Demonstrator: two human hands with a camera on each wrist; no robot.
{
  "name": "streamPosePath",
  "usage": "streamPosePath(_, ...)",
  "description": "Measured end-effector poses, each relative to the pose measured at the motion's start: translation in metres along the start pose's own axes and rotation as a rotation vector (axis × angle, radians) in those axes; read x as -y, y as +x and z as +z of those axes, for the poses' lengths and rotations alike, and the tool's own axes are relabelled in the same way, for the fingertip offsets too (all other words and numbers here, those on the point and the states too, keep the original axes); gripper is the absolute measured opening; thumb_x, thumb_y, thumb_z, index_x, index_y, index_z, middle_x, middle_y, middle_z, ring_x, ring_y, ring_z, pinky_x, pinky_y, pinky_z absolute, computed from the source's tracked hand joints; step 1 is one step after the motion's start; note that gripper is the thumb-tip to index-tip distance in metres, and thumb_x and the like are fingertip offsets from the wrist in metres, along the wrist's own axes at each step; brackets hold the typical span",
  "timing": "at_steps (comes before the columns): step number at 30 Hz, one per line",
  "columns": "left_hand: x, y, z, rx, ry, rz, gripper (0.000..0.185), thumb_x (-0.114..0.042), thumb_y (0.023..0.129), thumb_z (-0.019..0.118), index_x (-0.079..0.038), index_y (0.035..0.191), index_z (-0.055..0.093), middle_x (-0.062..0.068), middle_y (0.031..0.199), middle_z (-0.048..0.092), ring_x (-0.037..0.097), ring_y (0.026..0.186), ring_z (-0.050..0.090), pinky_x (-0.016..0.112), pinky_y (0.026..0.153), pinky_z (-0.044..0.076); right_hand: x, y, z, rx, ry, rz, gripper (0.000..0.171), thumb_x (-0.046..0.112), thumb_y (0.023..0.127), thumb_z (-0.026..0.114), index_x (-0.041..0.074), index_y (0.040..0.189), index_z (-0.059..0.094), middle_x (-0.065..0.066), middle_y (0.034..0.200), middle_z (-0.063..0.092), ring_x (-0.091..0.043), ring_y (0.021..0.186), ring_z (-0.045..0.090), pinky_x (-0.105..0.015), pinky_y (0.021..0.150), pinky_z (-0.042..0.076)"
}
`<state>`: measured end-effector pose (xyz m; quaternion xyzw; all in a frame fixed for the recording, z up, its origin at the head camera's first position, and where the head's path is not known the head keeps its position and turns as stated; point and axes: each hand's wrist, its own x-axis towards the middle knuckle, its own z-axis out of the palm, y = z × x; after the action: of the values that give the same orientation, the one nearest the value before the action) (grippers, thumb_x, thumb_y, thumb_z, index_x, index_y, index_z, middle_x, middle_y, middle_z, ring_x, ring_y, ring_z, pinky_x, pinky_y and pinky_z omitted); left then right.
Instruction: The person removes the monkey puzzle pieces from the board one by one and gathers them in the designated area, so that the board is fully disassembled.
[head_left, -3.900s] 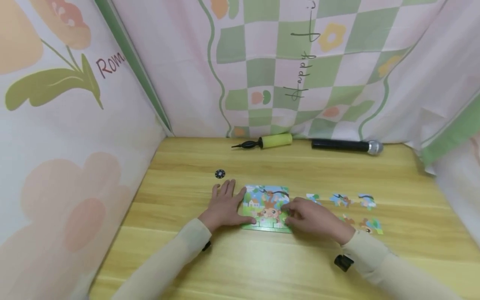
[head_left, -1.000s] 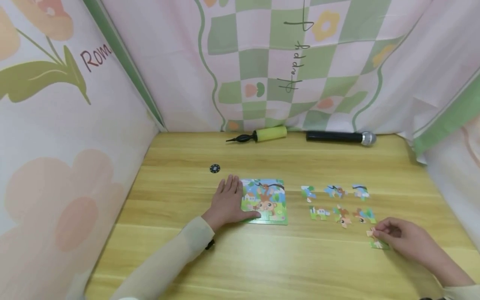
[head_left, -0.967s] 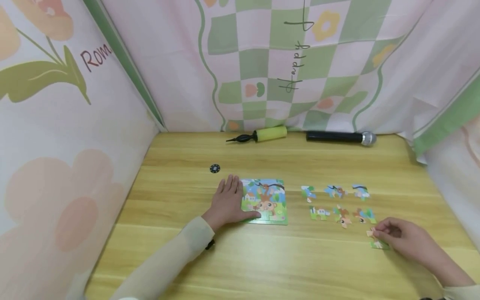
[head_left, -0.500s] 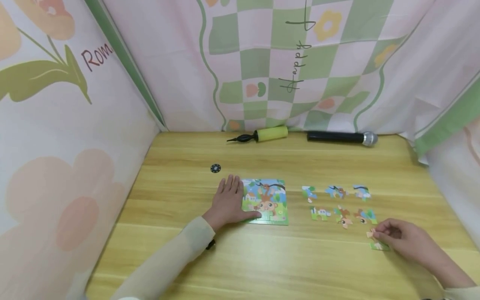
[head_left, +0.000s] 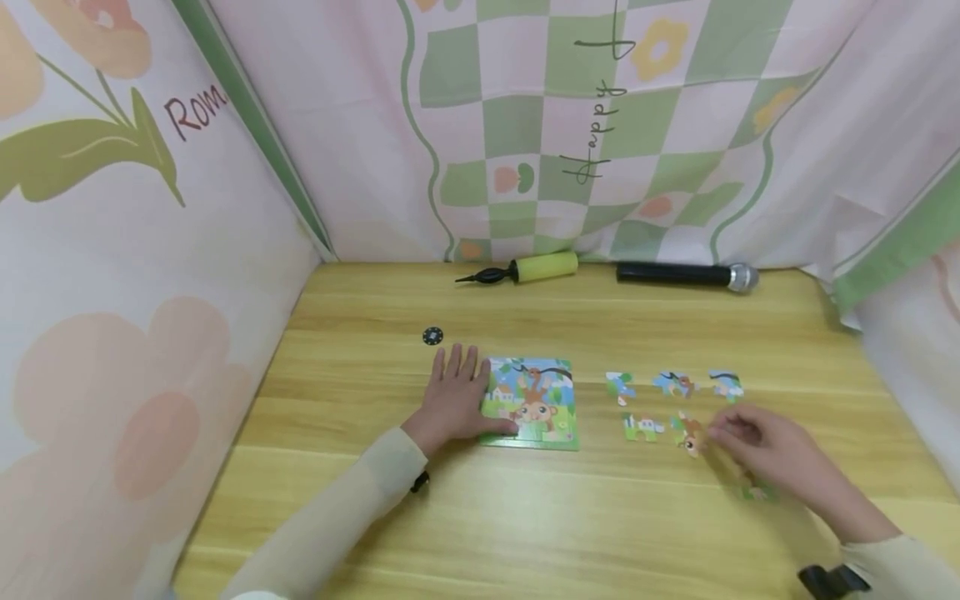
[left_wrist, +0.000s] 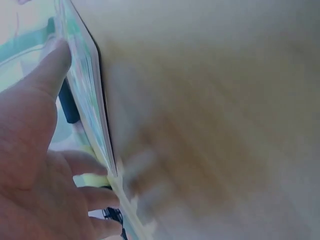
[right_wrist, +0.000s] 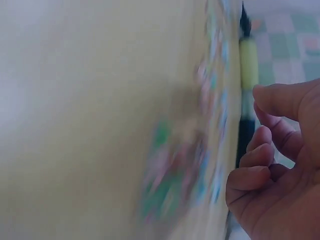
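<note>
The board (head_left: 531, 404) is steadied by the flat, open left hand (head_left: 452, 402); a loose piece (head_left: 690, 434) is approached by the right hand (head_left: 765, 452), fingers loosely curled, holding nothing; a clean pinch is needed next.

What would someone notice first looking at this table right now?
Likely the colourful monkey puzzle board at the middle of the wooden table, with the left hand resting flat at its left edge. To its right lie loose puzzle pieces in rows, where the right hand reaches. A yellow pump and black microphone lie along the back curtain.
</note>
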<state>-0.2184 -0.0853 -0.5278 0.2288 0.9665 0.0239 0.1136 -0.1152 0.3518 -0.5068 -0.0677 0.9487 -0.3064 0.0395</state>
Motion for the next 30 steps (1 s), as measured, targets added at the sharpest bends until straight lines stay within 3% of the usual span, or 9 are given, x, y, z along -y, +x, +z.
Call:
streamPosePath(5,0.006,0.002,-0.002,0.024,0.033,0.016,0.124,-0.095,0.071,0.049,-0.015,0.163,0.022,0.016,0.168,0.005,0.038,0.152,-0.005,0.054,0.116,-0.017,0.042,0.034,0.024,0.018,0.028,-0.227,0.010,0.023,0.098,0.071,0.015,0.104,0.073,0.009,0.093,0.067,-0.006,0.079,0.060,-0.026,0.067,0.053)
streamPosePath(8,0.008,0.001,-0.005,0.040,0.003,0.035,0.124,-0.095,0.071,0.050,-0.015,0.163,0.022,0.017,0.167,0.004,0.039,0.152,-0.006,0.054,0.116,-0.017,0.070,0.052,0.041,0.070,0.060,-0.338,0.011,0.018,0.098,0.071,0.011,0.106,0.073,0.009,0.093,0.066,-0.008,0.078,0.060,-0.028,0.066,0.053)
streamPosePath(11,0.011,0.000,-0.010,0.052,-0.042,0.049,0.120,-0.091,0.074,0.053,-0.015,0.162,0.023,0.017,0.167,0.004,0.039,0.152,-0.006,0.054,0.115,-0.018,0.097,0.066,0.059,0.154,0.073,-0.370,0.021,0.019,0.098,0.070,0.005,0.115,0.071,0.006,0.098,0.065,-0.008,0.083,0.059,-0.028,0.069,0.054)
streamPosePath(16,0.015,-0.002,-0.014,0.068,-0.065,0.054,0.115,-0.082,0.076,0.063,-0.016,0.162,0.025,0.017,0.167,0.003,0.038,0.152,-0.007,0.055,0.116,-0.015,0.132,0.086,0.089,0.241,-0.017,-0.425,0.030,0.022,0.099,0.068,0.002,0.122,0.071,0.000,0.103,0.065,-0.008,0.081,0.057,-0.028,0.068,0.053)
streamPosePath(24,0.016,-0.004,-0.013,0.079,-0.076,0.052,0.115,-0.082,0.075,0.065,-0.015,0.161,0.028,0.019,0.166,0.002,0.039,0.151,-0.008,0.056,0.117,-0.012,0.149,0.093,0.110,0.197,-0.139,-0.478,0.018,0.016,0.095,0.071,0.003,0.106,0.079,-0.002,0.097,0.065,-0.010,0.079,0.057,-0.025,0.064,0.051)
streamPosePath(30,0.017,-0.004,-0.012,0.065,-0.067,0.039,0.115,-0.084,0.074,0.063,-0.019,0.162,0.027,0.019,0.166,0.001,0.039,0.152,-0.009,0.056,0.117,-0.014,0.147,0.095,0.110,0.186,-0.105,-0.453,0.015,0.017,0.097,0.071,0.007,0.104,0.079,0.001,0.099,0.062,-0.008,0.081,0.058,-0.026,0.068,0.053)
